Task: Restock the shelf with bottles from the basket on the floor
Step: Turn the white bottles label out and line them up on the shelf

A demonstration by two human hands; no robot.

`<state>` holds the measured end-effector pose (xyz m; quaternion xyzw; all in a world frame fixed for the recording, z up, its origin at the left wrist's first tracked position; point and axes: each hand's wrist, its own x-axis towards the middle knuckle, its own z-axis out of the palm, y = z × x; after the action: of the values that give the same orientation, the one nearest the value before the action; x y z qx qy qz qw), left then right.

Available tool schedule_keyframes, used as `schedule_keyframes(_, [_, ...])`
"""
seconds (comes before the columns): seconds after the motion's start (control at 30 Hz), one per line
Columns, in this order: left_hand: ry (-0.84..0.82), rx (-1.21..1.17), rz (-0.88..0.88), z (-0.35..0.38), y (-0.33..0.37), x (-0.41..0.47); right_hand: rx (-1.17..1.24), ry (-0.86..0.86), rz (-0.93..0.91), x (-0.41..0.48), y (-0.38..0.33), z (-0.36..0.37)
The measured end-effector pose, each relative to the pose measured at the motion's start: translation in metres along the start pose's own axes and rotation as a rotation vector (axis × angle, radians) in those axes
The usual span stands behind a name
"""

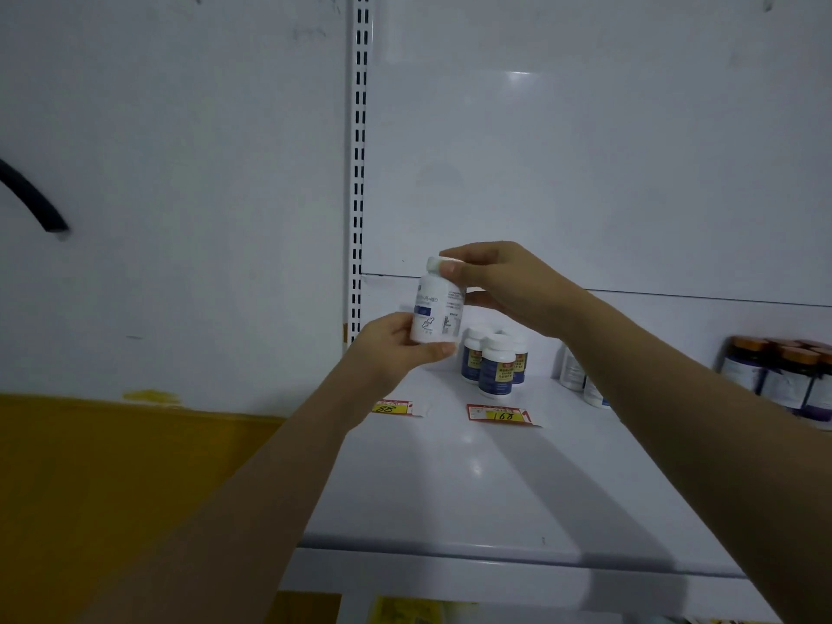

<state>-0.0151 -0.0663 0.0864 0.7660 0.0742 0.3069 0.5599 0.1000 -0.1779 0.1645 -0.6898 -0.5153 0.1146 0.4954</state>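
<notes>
Hands held one white bottle (436, 308) up in the air, above the left back part of the white shelf (472, 479). The left hand (396, 349) was closed around the bottom of the bottle, with its thumb pressed under the base. The right hand (499, 286) was closed on the top, and its fingers (452, 268) covered most of the white cap. The bottle stood almost straight up, tipped just a little. It had a white label with a small blue patch and tiny dark writing that was too small to read.

Behind and below the bottle, a little group of blue-label bottles (495, 364) with white caps stood on the shelf, close to the back wall. To the right of them stood some white bottles (581, 376), partly hidden by the right arm. Far to the right, near the edge of the view, stood dark bottles with orange caps (783, 376), packed close together.

Two price tags lay flat on the shelf. One red and yellow tag (394, 408) lay just beside the left wrist. The other price tag (497, 414) lay in front of the blue-label bottles.

A white post with dark slots (359, 164) ran up the wall at the left end of the shelf. A yellow band (112, 488) covered the lower wall on the left. The basket was not in view.
</notes>
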Motion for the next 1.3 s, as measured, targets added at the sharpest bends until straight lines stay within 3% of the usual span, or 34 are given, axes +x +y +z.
schedule_keyframes(0.17, [0.182, -0.128, 0.127, 0.001, 0.006, 0.010, -0.200, -0.005, -0.257, -0.014, -0.008, 0.014])
schedule_keyframes(0.37, [0.321, -0.034, 0.277, 0.008, 0.010, 0.019, -0.265, 0.095, -0.458, -0.021, 0.004, 0.020])
schedule_keyframes(0.57, [0.025, -0.164, 0.146, -0.004, 0.022, 0.018, -0.086, 0.101, -0.248, -0.010, -0.008, 0.001])
schedule_keyframes(0.7, [-0.167, -0.297, -0.062, -0.008, 0.038, 0.018, 0.120, 0.068, 0.020, 0.006, -0.014, -0.012])
schedule_keyframes(0.83, [-0.157, -0.425, -0.280, -0.005, 0.040, 0.022, 0.192, 0.056, 0.267, 0.016, -0.008, -0.010])
schedule_keyframes(0.97, [-0.161, -0.439, -0.356, -0.005, 0.035, 0.021, 0.208, 0.048, 0.362, 0.015, 0.001, -0.005])
schedule_keyframes(1.07, [-0.150, -0.435, -0.323, -0.006, 0.032, 0.020, 0.284, 0.025, 0.305, 0.013, 0.002, -0.005])
schedule_keyframes(1.17, [0.015, -0.177, -0.201, -0.001, 0.028, 0.022, 0.374, -0.002, 0.235, 0.011, -0.001, -0.008])
schedule_keyframes(1.3, [0.167, 0.054, -0.022, 0.009, 0.023, 0.024, 0.151, 0.014, 0.112, 0.011, -0.001, -0.008])
